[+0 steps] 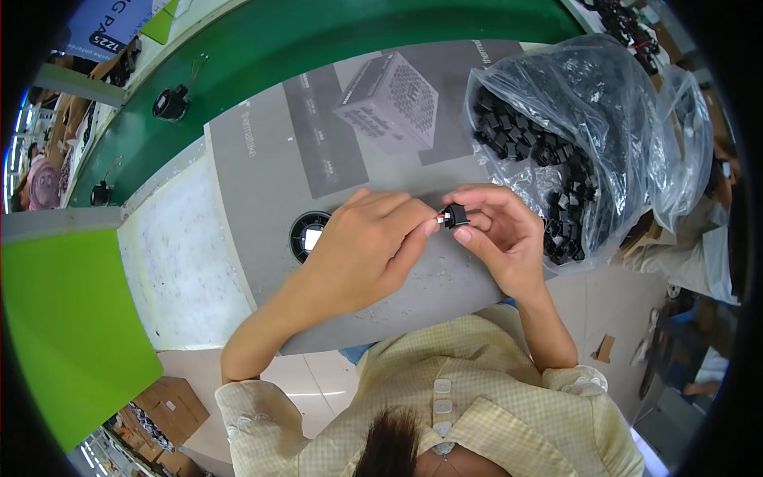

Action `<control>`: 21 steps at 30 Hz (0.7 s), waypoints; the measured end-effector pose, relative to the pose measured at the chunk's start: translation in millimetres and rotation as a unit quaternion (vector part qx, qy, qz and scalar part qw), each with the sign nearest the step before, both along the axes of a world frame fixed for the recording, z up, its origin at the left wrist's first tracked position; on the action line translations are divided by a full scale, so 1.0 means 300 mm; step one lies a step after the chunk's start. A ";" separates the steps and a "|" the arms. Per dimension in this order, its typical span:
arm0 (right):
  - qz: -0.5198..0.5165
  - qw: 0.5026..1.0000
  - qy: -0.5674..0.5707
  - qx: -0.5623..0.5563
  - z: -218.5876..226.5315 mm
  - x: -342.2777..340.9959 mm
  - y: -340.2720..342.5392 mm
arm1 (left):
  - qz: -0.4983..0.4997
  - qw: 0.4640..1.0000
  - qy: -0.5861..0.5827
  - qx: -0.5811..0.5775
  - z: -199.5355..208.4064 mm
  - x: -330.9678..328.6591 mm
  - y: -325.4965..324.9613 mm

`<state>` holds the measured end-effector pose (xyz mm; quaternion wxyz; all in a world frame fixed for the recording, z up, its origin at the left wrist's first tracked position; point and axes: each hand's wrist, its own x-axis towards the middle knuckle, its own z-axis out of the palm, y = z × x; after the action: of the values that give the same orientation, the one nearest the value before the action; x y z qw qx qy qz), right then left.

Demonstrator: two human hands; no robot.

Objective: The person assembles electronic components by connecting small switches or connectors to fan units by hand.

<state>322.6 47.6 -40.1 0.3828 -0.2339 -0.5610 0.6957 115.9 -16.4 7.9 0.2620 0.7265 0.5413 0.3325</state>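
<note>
My right hand (509, 238) pinches a small black plastic part (457, 215) between thumb and fingers, above the grey printed sheet (262, 175). Against its left side, the fingertips of my left hand (369, 242) close on a small white connector with red wire (440, 218). The two pieces meet or nearly meet; how far one sits inside the other I cannot tell. Just left of my left hand, a round black fan-like unit (298, 236) with a white label lies on the sheet, partly covered by that hand.
A clear plastic bag (612, 103) full of small black parts (517, 131) lies open at the right. Beyond the sheet runs a green belt (262, 56) carrying round black units with wires (169, 103). A green panel (71, 318) stands at left, near a cardboard box (171, 409).
</note>
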 end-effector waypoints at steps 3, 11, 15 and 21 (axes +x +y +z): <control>-0.002 1.000 0.001 0.000 0.007 0.002 -0.005 | 0.014 0.999 0.018 0.035 -0.011 0.012 -0.004; 0.013 1.000 -0.003 0.015 0.000 0.001 -0.002 | -0.002 0.997 0.020 0.068 -0.026 0.011 -0.007; 0.002 1.000 0.001 0.022 -0.003 -0.014 -0.016 | 0.010 0.997 0.040 0.072 -0.042 0.016 -0.013; -0.019 0.994 -0.060 0.085 0.012 -0.023 -0.021 | 0.038 0.994 0.060 0.088 -0.056 0.034 -0.026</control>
<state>315.7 41.3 -36.4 0.3801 -0.2527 -0.6355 0.6228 126.2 -24.2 -9.1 0.1505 0.7443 0.5520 0.3444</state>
